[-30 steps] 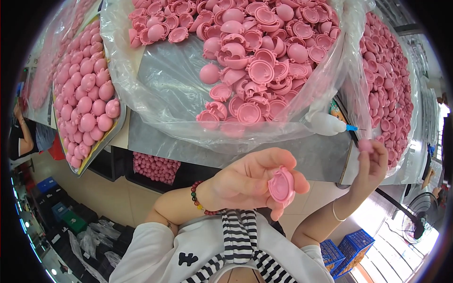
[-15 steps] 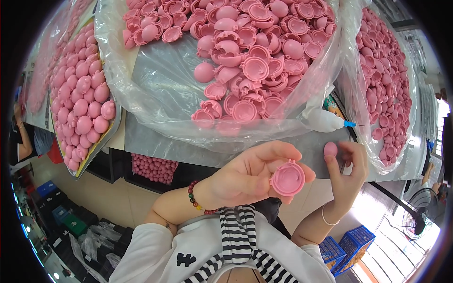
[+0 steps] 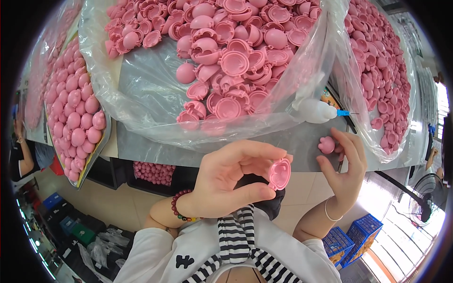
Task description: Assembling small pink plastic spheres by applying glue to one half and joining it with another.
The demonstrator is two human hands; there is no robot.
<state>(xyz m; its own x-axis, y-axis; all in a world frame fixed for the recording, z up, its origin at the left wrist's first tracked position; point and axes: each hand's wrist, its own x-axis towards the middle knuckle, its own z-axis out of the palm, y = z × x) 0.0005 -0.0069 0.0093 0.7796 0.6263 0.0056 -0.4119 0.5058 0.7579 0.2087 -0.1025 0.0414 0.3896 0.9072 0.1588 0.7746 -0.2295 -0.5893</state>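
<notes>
My left hand (image 3: pixel 231 174) pinches a pink half-shell (image 3: pixel 280 174) by its edge, between thumb and fingers. The shell is tilted, its hollow side facing right. Over the table's front edge at the right, my right hand (image 3: pixel 347 165) has its thumb and index finger spread. A small pink piece (image 3: pixel 326 145) with rounded bumps sits just beside those fingertips; whether a finger still touches it is hard to see. Behind that piece, close to the right hand, a white squeeze bottle (image 3: pixel 315 112) with a blue needle tip lies on its side.
A clear plastic bag (image 3: pixel 155 134) lies open on the grey table (image 3: pixel 297 144), holding a heap of pink half-shells (image 3: pixel 233 63). Another heap (image 3: pixel 377 80) fills a bag at the right. Closed pink balls (image 3: pixel 75 113) fill a tray at the left. Blue crates (image 3: pixel 361 236) stand below right.
The half-shell in my left hand has turned from face-on to tilted sideways. My right thumb has come away from the small pink piece, which now shows its bumps. The whole view has shifted slightly.
</notes>
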